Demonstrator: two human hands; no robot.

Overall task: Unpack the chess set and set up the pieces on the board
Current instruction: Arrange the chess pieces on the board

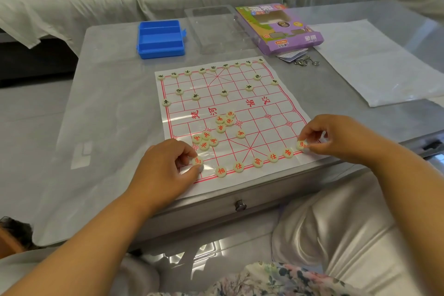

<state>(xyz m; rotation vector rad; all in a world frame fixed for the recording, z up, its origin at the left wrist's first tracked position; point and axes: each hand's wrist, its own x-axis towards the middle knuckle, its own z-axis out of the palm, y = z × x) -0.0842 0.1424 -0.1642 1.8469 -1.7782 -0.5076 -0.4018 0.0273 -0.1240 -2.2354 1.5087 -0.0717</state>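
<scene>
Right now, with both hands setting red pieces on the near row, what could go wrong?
1. The left hand holding its piece sits close to the loose red pieces; it could knock them.
2. The thin board sheet may slide, shifting the placed black pieces.

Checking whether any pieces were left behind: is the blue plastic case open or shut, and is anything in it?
Open and empty. The blue plastic case lies lid-off on the table, its bare compartments showing no pieces.
</scene>
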